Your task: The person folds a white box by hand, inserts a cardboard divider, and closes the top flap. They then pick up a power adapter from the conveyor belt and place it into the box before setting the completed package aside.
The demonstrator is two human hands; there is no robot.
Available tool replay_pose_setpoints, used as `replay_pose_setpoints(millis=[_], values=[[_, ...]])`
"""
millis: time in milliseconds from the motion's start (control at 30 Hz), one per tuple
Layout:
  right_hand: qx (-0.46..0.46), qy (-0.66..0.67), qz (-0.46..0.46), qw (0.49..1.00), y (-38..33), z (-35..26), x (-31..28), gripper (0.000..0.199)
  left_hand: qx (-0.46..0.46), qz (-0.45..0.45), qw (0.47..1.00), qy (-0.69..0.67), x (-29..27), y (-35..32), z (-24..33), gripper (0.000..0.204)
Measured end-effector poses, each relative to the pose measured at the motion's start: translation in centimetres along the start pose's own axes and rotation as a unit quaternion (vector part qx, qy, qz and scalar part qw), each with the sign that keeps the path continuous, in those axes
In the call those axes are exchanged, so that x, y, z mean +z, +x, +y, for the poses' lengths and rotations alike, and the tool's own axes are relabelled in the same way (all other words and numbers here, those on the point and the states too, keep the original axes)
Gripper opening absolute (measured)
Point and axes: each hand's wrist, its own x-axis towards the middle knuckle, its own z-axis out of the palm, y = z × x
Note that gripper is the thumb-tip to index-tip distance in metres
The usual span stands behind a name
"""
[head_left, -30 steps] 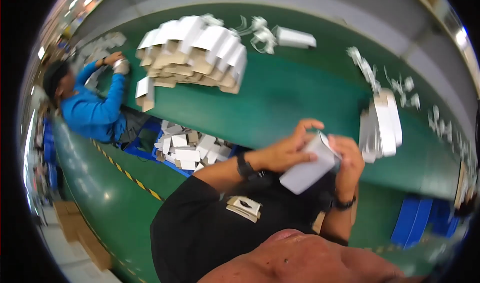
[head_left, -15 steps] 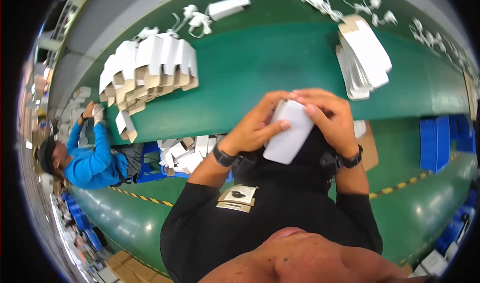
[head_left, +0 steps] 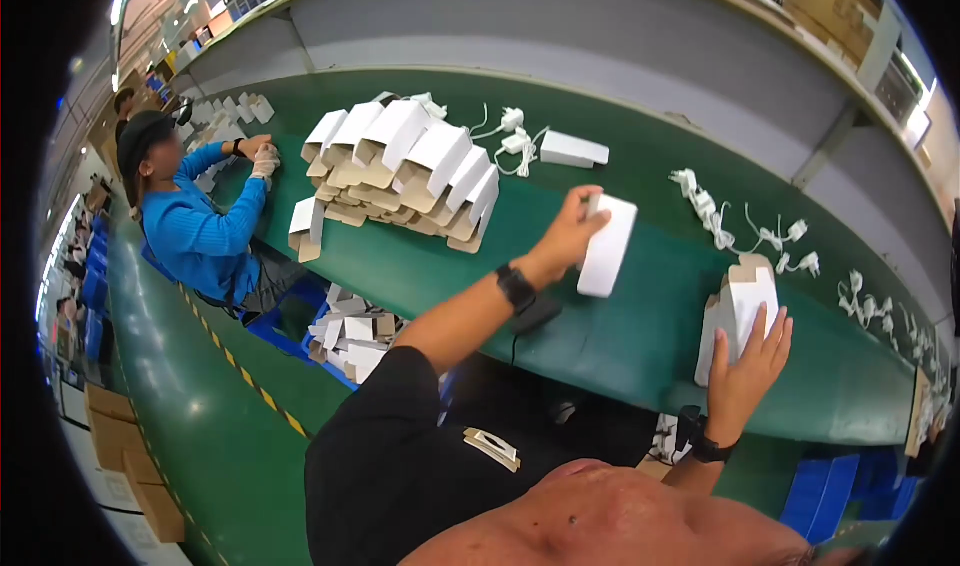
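Plainly, the green bench (head_left: 655, 331) carries a pile of open-ended boxes (head_left: 400, 171) at left and, at right, a stack of flattened-looking cartons (head_left: 740, 299) where the right hand (head_left: 748, 374) rests, fingers loosely spread. Between them, the left hand (head_left: 566, 236) holds one white box (head_left: 609, 248), on or just above the bench, I cannot tell which, thumb and fingers pinching its left edge. The step in hand looks like managing both at once, and the next move seems to call for peeling one carton free.
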Motion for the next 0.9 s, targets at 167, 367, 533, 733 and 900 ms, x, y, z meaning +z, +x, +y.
replay_pose_setpoints(millis=[167, 367, 533, 733, 900], values=[[-0.007, -0.130, -0.107, 0.986, -2.3, 4.3, 2.7, 0.036, -0.024, 0.208, 0.974, 0.080, -3.1, 11.1, -1.8, 0.058], [-0.016, -0.148, -0.106, 0.983, -2.3, 4.8, 2.2, 0.029, -0.030, 0.281, 0.957, 0.060, -2.4, 15.9, -6.0, 0.055], [-0.012, -0.122, -0.075, 0.990, -0.9, 4.4, 0.6, 0.027, 0.078, 0.356, 0.908, 0.205, -4.0, 14.2, -7.2, 0.045], [-0.046, -0.012, 0.116, 0.992, -0.7, 0.1, -1.8, 0.026, 0.014, -0.068, 0.997, -0.035, 9.9, -4.6, -2.3, 0.063], [-0.070, 0.212, 0.054, 0.973, -3.9, -7.8, 0.9, 0.025, 0.038, -0.144, 0.987, -0.062, 10.0, -11.1, -0.9, 0.086]])
